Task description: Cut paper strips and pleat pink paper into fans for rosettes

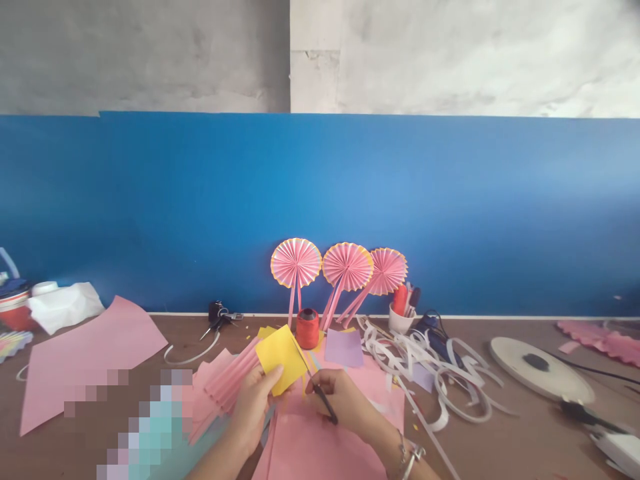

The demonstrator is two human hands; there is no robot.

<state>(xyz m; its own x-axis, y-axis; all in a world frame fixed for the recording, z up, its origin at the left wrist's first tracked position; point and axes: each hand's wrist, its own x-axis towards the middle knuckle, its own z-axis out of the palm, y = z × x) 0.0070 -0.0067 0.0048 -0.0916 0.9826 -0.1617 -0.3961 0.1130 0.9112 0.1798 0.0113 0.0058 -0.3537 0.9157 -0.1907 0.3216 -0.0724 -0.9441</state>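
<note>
My left hand [253, 407] pinches a folded yellow paper [280, 357] and holds it up over the table. My right hand [343, 400] is closed round black-handled scissors [323, 399], whose blades meet the right edge of the yellow paper. Under both hands lie pink sheets [310, 447] and a pleated pink paper [227, 380]. Small yellow scraps lie beside the hands.
Three pink pleated paper fans [345, 267] lean on the blue wall. An orange thread spool [307, 328], a purple sheet [344, 347], curled white strips [430, 363], a pen cup [400, 317], a white round disc [540, 367], a large pink sheet [85, 360] and other scissors [217, 319] lie around.
</note>
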